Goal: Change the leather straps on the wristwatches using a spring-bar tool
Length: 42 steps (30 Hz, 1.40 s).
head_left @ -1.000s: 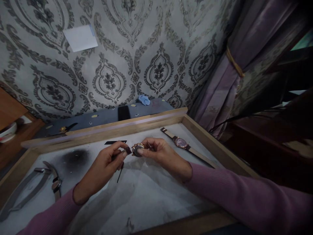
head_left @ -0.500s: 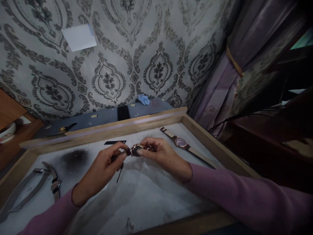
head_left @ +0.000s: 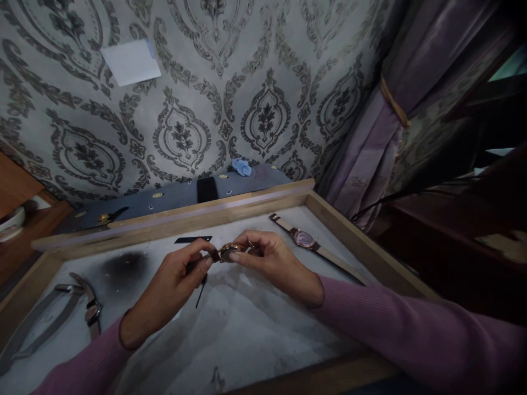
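Observation:
My right hand (head_left: 265,257) is closed on a round, gold-rimmed watch case (head_left: 229,253), with the thumb lying across its face. Close against the case's left side, my left hand (head_left: 181,271) pinches the end of a dark brown watch strap (head_left: 215,255). Whether strap and case are joined I cannot tell. Part of the strap is hidden inside the left fingers. Below them a thin dark rod (head_left: 201,293) shows, its upper end covered by the hand. A flat black strip (head_left: 192,240) lies just behind the left hand.
A wooden-framed tray (head_left: 173,219) surrounds the work. On its white bottom lie a strapped watch (head_left: 303,238) at right and a watch (head_left: 93,312) beside grey pliers (head_left: 45,312) at left. Behind stand a blue crumpled cloth (head_left: 241,167) and a black flat object (head_left: 207,190).
The watch case has tilted slightly in my right fingers, so its face shows flatter. Both hands keep nearly the same place and grip.

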Tool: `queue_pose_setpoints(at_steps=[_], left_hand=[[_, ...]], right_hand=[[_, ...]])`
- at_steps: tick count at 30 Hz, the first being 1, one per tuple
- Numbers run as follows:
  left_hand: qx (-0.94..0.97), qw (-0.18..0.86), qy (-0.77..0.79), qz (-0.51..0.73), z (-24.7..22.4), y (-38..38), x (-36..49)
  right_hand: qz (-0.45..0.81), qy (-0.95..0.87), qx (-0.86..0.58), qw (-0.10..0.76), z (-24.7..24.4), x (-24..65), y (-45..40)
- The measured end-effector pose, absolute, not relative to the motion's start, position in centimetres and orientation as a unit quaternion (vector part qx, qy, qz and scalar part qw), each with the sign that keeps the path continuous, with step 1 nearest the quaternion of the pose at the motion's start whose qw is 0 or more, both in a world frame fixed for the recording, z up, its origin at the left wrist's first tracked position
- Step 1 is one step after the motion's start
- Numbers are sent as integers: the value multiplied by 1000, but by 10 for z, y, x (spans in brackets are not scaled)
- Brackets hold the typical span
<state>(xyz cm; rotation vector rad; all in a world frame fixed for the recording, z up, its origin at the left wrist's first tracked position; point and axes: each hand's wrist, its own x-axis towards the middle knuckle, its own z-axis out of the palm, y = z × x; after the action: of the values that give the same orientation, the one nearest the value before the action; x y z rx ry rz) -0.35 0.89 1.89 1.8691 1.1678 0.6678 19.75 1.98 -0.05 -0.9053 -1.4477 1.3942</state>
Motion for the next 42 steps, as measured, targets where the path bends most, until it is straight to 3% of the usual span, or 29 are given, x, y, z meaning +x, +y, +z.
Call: queue_pose_setpoints(at_steps=[24,42], left_hand=[[752,390,462,264,18,8,-2],[701,448,474,288,21,9,1]], right_hand=[[542,-590,-379,464,-6,195,18],[550,-585,-397,445,-11,192,13]])
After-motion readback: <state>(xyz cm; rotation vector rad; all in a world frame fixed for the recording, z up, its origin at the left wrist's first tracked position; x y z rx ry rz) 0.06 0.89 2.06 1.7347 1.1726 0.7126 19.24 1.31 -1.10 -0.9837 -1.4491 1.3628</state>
